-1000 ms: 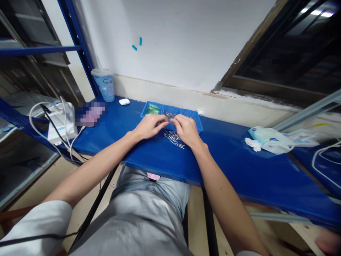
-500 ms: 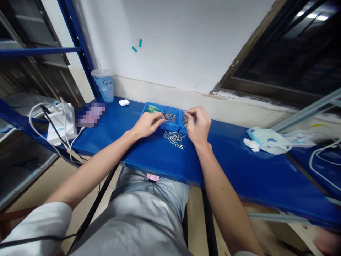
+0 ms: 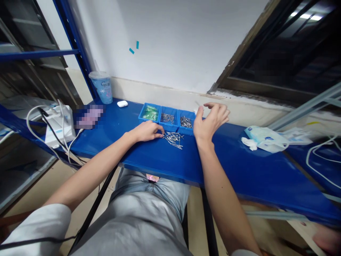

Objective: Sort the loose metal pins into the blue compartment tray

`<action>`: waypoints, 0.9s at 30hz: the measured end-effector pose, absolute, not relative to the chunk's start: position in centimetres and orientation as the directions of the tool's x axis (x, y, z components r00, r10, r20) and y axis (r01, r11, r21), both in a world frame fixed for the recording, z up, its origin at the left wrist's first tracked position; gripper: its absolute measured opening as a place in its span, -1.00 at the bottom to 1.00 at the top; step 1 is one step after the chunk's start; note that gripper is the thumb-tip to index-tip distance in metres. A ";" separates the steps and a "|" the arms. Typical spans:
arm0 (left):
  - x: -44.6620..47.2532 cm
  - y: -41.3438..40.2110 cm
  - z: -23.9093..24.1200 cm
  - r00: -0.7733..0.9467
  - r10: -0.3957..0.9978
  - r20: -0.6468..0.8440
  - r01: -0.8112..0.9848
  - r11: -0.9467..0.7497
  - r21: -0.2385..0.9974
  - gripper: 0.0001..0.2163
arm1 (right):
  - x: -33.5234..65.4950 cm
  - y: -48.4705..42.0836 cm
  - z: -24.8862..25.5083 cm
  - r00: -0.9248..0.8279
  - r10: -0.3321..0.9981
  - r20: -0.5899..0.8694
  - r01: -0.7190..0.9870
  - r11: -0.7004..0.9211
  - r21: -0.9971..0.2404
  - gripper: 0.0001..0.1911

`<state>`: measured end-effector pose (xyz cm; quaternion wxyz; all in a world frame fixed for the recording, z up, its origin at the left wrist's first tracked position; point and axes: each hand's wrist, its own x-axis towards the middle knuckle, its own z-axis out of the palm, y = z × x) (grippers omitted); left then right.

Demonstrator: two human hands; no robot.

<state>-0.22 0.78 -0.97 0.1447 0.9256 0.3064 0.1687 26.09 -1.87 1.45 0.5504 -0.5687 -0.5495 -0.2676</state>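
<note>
My left hand point(image 3: 148, 131) rests low over the table, its thumb and index finger pinched at the left edge of a loose pile of thin metal nails point(image 3: 173, 139). What sits in that pinch is too small to make out. Three joined blue bins stand behind the pile. The left bin point(image 3: 140, 115) holds green pieces, while the middle bin point(image 3: 169, 125) and the right bin point(image 3: 189, 131) contain metal nails or pins. My right hand point(image 3: 211, 121) is raised just right of the right bin, thumb and fingers apart.
A blue cup with a straw point(image 3: 104, 89) and a white earbud case point(image 3: 122, 104) stand at the back left. A white power strip point(image 3: 60, 126) with cables lies far left. On the right sits a tissue pack point(image 3: 266, 138) beside a crumpled tissue point(image 3: 249, 143).
My left hand has come down from the middle bin to the nail pile. My right hand has moved right, away from the right bin, and its fingers have spread.
</note>
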 end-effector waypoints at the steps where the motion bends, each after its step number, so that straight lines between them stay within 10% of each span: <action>1: -0.2 0.8 -1.0 0.757 0.618 0.215 0.524 -0.769 0.365 -0.77 | 26.0 -1.7 1.3 0.259 0.354 0.899 0.915 0.209 -0.346 -0.68; 27: -0.9 1.3 -1.0 0.784 0.594 0.179 0.463 -0.752 0.469 -0.83 | 22.6 -3.4 1.4 -0.269 0.651 0.710 0.689 0.645 -0.331 -0.84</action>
